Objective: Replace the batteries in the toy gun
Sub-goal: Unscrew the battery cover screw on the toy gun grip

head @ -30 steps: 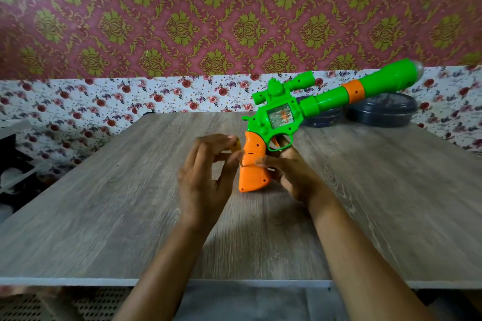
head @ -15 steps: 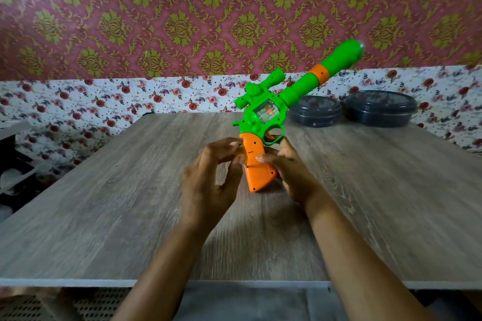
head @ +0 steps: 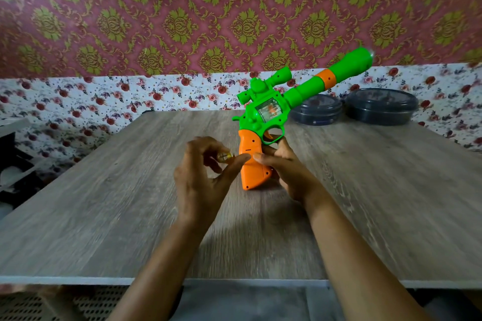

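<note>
While the right hand (head: 287, 172) grips the toy gun (head: 263, 122) by its orange grip (head: 251, 161), the gun stands butt-down on the bench (head: 104, 216), near the middle, with the green barrel (head: 331, 78) slanting up and away to the right. Right fingers (head: 263, 157) are wrapped around the grip's far side, the thumb pressed on its near face, one finger up by the trigger guard (head: 272, 135). A small scope (head: 268, 85) sits on top of the green body, and a clear window (head: 270, 111) shows on its side.

Just left of the grip, the left hand (head: 200, 177) pinches a small yellowish, shiny item (head: 224, 157) between curled fingers (head: 208, 143) and thumb; it is too small and blurred to tell what it is. The thumb tip reaches the grip's edge.

Behind the gun, at the bench's far right edge, two dark round lidded containers (head: 380, 105) sit side by side against the floral wall (head: 130, 96). Above that runs red wallpaper (head: 182, 8) with a gold pattern.
</note>
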`<state>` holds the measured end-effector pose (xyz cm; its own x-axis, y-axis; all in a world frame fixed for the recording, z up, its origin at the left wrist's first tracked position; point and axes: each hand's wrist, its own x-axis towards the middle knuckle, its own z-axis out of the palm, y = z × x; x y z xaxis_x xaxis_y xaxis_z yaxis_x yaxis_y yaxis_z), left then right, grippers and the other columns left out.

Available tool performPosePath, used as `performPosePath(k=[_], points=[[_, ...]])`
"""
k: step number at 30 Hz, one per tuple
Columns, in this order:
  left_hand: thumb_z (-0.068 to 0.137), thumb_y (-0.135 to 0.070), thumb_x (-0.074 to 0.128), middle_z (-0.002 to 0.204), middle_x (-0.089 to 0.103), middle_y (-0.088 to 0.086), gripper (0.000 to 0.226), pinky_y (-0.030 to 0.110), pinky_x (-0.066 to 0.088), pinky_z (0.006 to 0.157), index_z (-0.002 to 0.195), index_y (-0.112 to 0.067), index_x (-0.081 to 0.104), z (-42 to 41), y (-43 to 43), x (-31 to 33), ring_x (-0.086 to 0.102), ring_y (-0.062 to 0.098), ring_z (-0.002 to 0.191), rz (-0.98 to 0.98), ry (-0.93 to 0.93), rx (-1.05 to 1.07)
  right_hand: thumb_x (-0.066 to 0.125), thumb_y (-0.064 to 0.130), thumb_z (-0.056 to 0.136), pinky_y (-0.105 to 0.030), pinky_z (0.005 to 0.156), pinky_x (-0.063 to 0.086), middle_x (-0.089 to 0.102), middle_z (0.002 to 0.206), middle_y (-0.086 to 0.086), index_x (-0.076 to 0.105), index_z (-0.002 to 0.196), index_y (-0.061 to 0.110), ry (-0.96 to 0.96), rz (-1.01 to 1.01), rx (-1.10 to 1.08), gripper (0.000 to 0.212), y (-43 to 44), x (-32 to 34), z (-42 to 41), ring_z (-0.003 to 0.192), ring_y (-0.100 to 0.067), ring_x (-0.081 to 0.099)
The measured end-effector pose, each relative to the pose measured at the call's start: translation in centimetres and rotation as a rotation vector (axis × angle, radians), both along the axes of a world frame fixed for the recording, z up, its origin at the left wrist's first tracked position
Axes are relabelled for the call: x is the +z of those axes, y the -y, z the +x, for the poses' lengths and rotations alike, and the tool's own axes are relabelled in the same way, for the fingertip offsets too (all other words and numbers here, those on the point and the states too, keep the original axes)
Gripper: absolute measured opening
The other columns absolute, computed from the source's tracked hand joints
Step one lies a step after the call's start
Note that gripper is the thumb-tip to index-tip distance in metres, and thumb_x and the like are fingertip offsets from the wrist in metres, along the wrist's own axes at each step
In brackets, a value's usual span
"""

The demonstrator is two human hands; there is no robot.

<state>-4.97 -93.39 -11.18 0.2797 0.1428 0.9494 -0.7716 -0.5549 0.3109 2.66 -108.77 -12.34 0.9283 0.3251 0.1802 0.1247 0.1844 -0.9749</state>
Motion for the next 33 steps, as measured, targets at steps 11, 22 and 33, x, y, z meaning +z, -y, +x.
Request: performPosePath(k=[11, 22, 33], points=[[0.092, -0.023, 0.052, 0.1, 0.063, -0.001, 0.024, 0.019, 0.055, 0.06, 0.116, -0.018, 0.054, 0.08, -0.14, -0.24, 0.067, 0.009, 0.068, 0.118, -0.017, -0.044, 0.054, -0.001, 0.088, -0.03, 0.083, 0.052, 0.056, 0.13, -0.013, 0.031, 0.134, 0.016, -0.031, 0.029, -0.031, 0.054, -0.25, 0.06, 0.05, 0.11, -0.024, 0.058], [0.083, -0.034, 0.066, 0.084, 0.064, -0.003, 0.023, 0.014, 0.046, 0.059, 0.085, -0.02, 0.049, 0.17, -0.23, 0.01, 0.059, 0.007, 0.068, -0.002, 0.005, 0.005, 0.054, 0.002, 0.088, -0.027, 0.075, 0.053, 0.057, 0.128, -0.01, 0.032, 0.129, 0.019, -0.029, -0.014, -0.028, 0.05, -0.18, 0.08, 0.02, 0.101, -0.016, 0.061], [0.082, -0.033, 0.066, 0.088, 0.058, -0.002, 0.02, 0.009, 0.04, 0.054, 0.094, -0.021, 0.055, -0.05, -0.32, 0.28, 0.053, -0.01, 0.076, 0.011, -0.013, 0.117, 0.056, 0.003, 0.087, -0.031, 0.08, 0.052, 0.057, 0.128, -0.009, 0.029, 0.136, 0.019, -0.033, -0.02, -0.034, 0.058, -0.19, -0.09, 0.36, 0.104, -0.019, 0.06]])
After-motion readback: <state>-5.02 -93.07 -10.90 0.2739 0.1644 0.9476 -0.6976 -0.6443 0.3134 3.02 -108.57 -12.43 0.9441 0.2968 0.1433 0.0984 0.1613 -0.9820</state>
